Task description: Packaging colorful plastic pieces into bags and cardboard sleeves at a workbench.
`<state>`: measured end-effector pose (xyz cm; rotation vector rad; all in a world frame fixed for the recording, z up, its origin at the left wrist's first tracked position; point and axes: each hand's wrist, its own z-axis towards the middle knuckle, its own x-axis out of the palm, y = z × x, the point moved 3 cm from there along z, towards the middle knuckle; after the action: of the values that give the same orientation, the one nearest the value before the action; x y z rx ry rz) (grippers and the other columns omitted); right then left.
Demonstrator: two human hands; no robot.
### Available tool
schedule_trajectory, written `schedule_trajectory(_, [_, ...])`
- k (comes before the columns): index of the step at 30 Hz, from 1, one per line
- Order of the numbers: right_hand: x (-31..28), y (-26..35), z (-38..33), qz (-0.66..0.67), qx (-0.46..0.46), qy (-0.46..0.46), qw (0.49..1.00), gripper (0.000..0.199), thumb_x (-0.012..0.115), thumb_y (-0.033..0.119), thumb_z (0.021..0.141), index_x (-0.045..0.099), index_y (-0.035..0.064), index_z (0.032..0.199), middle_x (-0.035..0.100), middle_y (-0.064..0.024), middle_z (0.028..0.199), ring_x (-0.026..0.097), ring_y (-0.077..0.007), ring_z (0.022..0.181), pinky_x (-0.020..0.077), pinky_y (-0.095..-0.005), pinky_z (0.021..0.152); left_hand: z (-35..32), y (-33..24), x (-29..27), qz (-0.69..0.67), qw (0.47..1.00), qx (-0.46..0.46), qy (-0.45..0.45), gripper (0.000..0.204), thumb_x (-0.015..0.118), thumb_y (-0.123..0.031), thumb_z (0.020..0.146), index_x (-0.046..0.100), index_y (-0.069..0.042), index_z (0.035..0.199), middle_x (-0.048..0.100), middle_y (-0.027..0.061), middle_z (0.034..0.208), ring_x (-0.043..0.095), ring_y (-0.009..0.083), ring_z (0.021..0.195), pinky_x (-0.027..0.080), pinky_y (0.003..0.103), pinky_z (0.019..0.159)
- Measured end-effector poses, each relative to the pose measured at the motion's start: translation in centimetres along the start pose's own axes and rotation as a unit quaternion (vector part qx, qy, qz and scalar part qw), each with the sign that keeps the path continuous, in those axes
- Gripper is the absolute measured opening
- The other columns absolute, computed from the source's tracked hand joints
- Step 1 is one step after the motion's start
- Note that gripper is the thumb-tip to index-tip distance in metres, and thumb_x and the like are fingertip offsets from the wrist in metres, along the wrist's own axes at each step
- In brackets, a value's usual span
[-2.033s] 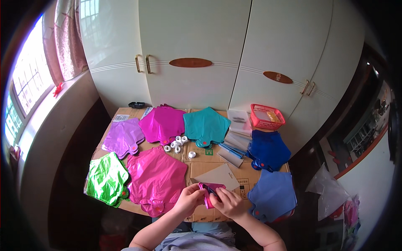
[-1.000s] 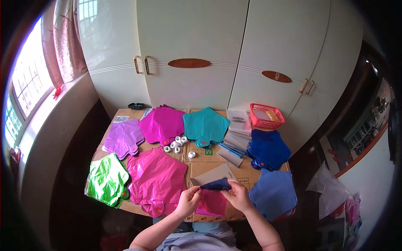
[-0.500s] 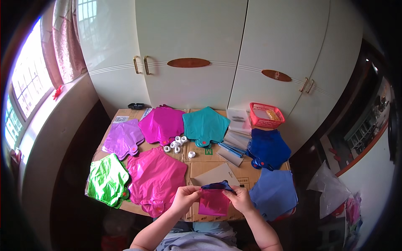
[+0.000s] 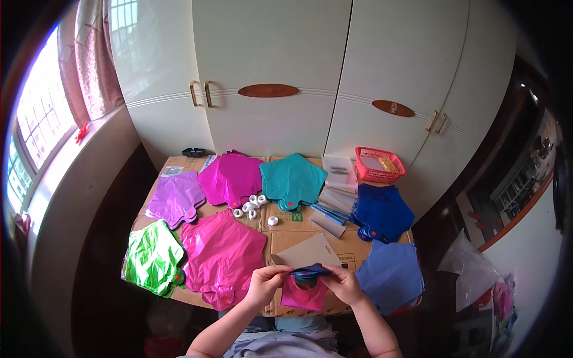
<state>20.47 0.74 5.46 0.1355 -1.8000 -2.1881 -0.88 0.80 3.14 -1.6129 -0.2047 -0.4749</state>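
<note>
Between my left hand (image 4: 267, 284) and my right hand (image 4: 344, 284), near the table's front edge, is a folded foil bundle (image 4: 304, 296). Its lower part is shiny pink. Dark blue and green layers show at its top. The fingers of both hands pinch the bundle's top edge, one hand at each side. Just beyond it lies a grey card (image 4: 307, 251) on the cardboard (image 4: 285, 228). To the left rests a big pink foil sheet (image 4: 224, 253), flat, with a rounded tab. On the right is a stack of light blue foil sheets (image 4: 391, 275).
Around the cardboard lie green (image 4: 152, 256), lilac (image 4: 174, 198), magenta (image 4: 230, 177), teal (image 4: 293, 178) and dark blue foil sheets (image 4: 385, 212). Several white rings (image 4: 252, 203), grey strips (image 4: 331, 218) and a red basket (image 4: 379, 166) are among them. Cabinets (image 4: 271, 48) stand behind.
The bundle's top has tilted and spread in my fingers, so dark blue and green layers now show over the pink. Both hands have stayed nearly in place.
</note>
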Motion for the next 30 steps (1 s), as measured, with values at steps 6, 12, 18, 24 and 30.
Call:
schedule_trajectory(6, [0.2, -0.4, -0.4, 0.112, 0.096, -0.039, 0.988, 0.022, 0.057, -0.004, 0.089, 0.065, -0.0006, 0.109, 0.067, -0.0077, 0.105, 0.062, -0.0102, 0.090, 0.0510, -0.0230, 0.077, 0.0, 0.4, 0.3, -0.007, 1.000, 0.022, -0.005, 0.019, 0.051, 0.002, 0.093, 0.068, 0.001, 0.103, 0.066, 0.0026, 0.088, 0.060, 0.0068, 0.078, 0.052, 0.023, 0.068])
schedule_trajectory(12, [0.2, -0.6, -0.6, 0.151, 0.134, -0.073, 0.977, 0.024, 0.049, -0.006, 0.088, 0.068, -0.0009, 0.102, 0.068, -0.0109, 0.101, 0.066, -0.0161, 0.089, 0.0534, -0.0267, 0.079, 0.0, 0.8, 0.0, -0.029, 1.000, 0.001, -0.009, 0.018, 0.051, 0.003, 0.092, 0.067, 0.000, 0.100, 0.065, 0.0034, 0.089, 0.062, 0.0090, 0.079, 0.054, 0.025, 0.071])
schedule_trajectory(18, [-0.2, -1.9, -0.8, 0.138, 0.092, -0.065, 0.984, 0.029, 0.041, -0.008, 0.084, 0.068, -0.0022, 0.094, 0.069, -0.0121, 0.092, 0.066, -0.0167, 0.086, 0.0527, -0.0268, 0.079, 0.0, 1.6, -0.5, -0.068, 0.997, -0.008, 0.031, 0.016, 0.050, 0.002, 0.092, 0.066, 0.000, 0.093, 0.065, 0.0044, 0.089, 0.062, 0.0105, 0.079, 0.054, 0.026, 0.071])
schedule_trajectory(24, [-0.1, -0.4, -0.5, -0.015, 0.026, -0.038, 0.999, 0.031, 0.040, -0.011, 0.079, 0.068, -0.0018, 0.085, 0.068, -0.0097, 0.086, 0.064, -0.0148, 0.079, 0.0499, -0.0250, 0.074, 0.1, 1.6, -0.5, -0.054, 0.998, 0.002, 0.038, 0.018, 0.047, 0.003, 0.091, 0.064, -0.001, 0.089, 0.064, 0.0047, 0.087, 0.060, 0.0107, 0.076, 0.052, 0.026, 0.071])
schedule_trajectory(30, [-0.1, 1.6, 0.1, -0.181, -0.117, -0.007, 0.976, 0.026, 0.048, -0.011, 0.078, 0.069, 0.0021, 0.082, 0.068, -0.0082, 0.081, 0.065, -0.0170, 0.075, 0.0507, -0.0271, 0.070, 0.5, 0.4, 0.3, -0.159, 0.985, -0.052, 0.030, 0.016, 0.047, -0.006, 0.093, 0.059, -0.002, 0.103, 0.063, 0.0052, 0.091, 0.060, 0.0123, 0.075, 0.053, 0.028, 0.073])
